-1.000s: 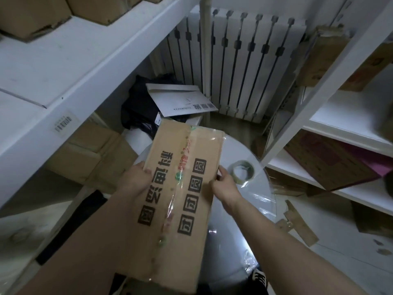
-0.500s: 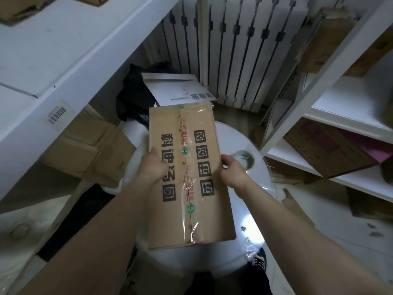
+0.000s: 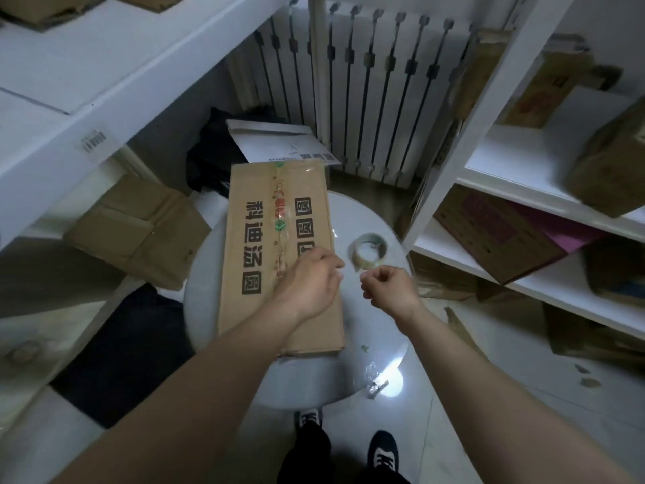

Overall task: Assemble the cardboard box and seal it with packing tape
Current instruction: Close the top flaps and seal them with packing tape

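Cardboard box [image 3: 275,239] is laid flat on the table [image 3: 366,361] under the left hand [image 3: 307,284], whose relaxed fingers grasp nothing, likely to steady it. Right hand [image 3: 389,286] is curled round nothing visible; the tape roll [image 3: 370,248] lies just beyond it.

A stockroom: white shelving [image 3: 167,89] with a barcode label [image 3: 91,142], holding cardboard boxes [image 3: 609,169], beside a radiator [image 3: 380,99].

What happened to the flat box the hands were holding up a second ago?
The flat cardboard box went down and now lies on the round white table. Both hands let go: the left hand is over it, the right hand is curled beside it. The tape roll stayed in its place.
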### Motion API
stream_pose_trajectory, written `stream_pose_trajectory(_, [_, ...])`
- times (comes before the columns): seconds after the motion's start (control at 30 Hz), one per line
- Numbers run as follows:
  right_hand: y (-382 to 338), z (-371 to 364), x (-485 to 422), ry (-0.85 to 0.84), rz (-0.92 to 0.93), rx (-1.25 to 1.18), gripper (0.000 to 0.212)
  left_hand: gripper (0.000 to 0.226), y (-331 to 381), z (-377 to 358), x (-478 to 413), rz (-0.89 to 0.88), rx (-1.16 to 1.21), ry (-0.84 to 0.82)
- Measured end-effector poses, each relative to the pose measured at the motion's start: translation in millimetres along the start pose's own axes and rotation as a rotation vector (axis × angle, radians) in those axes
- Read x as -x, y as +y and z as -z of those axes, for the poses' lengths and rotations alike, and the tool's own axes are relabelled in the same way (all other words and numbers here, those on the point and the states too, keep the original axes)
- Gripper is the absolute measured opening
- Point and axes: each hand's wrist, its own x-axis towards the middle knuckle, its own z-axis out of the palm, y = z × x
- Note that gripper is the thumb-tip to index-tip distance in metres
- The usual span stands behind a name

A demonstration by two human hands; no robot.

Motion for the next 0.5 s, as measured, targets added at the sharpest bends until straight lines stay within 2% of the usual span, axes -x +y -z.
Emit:
stream_pose_trajectory(0.2, [74.9, 26.1, 19.0, -0.029, -0.149, 0.205, 0.01, 0.027, 37.9, -65.9, 29.8, -0.207, -0.113, -0.164])
stream_pose_trajectory(0.33, [119.6, 25.8, 24.9, -0.024, -0.247, 0.3, 0.012, 0.027, 46.4, -97.5, 41.2, -0.152, -0.191, -0.406])
stream_pose_trajectory(0.4, [136.9, 21.0, 27.9, -0.028, -0.312, 0.285, 0.03, 0.03, 50.2, -108.8, 43.9, -0.177, -0.326, -0.481])
stream_pose_trajectory(0.5, [166.9, 7.0, 17.4, -0.049, -0.362, 0.27, 0.052, 0.037, 56.2, -120.7, 40.3, -0.208, -0.423, -0.402])
